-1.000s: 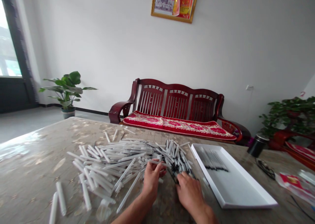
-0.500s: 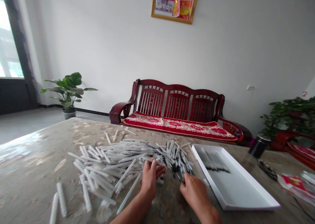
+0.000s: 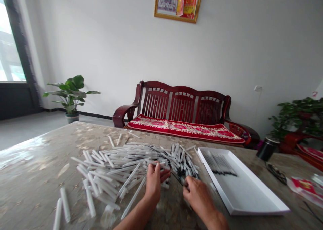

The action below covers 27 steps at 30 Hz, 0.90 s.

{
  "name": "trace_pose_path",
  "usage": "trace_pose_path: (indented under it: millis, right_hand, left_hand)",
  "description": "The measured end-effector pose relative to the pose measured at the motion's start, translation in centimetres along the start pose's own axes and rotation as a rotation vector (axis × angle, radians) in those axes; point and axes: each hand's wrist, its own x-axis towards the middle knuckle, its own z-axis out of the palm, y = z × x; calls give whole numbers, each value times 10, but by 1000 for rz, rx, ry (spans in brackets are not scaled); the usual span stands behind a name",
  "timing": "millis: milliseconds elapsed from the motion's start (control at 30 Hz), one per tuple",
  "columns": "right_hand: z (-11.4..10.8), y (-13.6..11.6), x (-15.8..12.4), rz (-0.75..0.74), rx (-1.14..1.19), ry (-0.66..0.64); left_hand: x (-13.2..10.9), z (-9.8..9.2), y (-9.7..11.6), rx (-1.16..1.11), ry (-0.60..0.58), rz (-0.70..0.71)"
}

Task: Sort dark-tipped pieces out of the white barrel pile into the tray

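Note:
On the table lies a large loose heap of slim whitish tubes (image 3: 126, 159), pen-like in shape. At the heap's right end, similar slim pieces with black ends (image 3: 184, 162) are bunched together. My left hand (image 3: 154, 181) is at the heap's near right edge, thumb up and fingers curled round a thin whitish tube (image 3: 161, 163). My right hand (image 3: 198, 193) is closed in front of the black-ended pieces, its fingertips pinching a slim dark piece that is mostly hidden. Right of it, a white tray (image 3: 252, 186) holds a neat row of clear, black-ended pieces (image 3: 220, 163).
A few tubes (image 3: 65, 204) lie apart at the near left. Beyond the tray stand a black canister (image 3: 267, 148) and a dark cable (image 3: 276, 172). A red and clear plastic packet (image 3: 304, 186) is at the right. Behind the table (image 3: 30, 176) is a wooden bench (image 3: 171, 103).
My right hand has shifted very slightly left and its grip has turned a little. My left hand stays about where it was. The view has moved slightly.

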Motion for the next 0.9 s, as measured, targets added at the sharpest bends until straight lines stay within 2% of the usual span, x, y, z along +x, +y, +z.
trace_pose_path:
  millis: [133,233,367,467,567,700,800,900]
  right_hand:
    - [1,2,1,-16,-36,23]
    - [2,3,0,-42,-61,87]
    - [0,2,0,-121,14,196]
    - [-5,3,0,-171,242,277]
    - [-9,5,2,-140,624,304]
    - [-8,6,6,45,1129,135]
    - [-3,3,8,172,1322,15]
    - [2,1,9,228,1417,10]
  left_hand:
    - [-5,1,1,131,-83,98]
    - [-11,3,0,228,-125,147]
    - [-21,6,-3,220,-186,53]
    - [-23,8,-4,98,-183,-71]
    - [-19,10,1,-38,-103,-155]
    - [-17,13,9,-125,-33,-214]
    - [-24,15,8,-110,-93,-253]
    - [-33,16,3,-92,-210,-298]
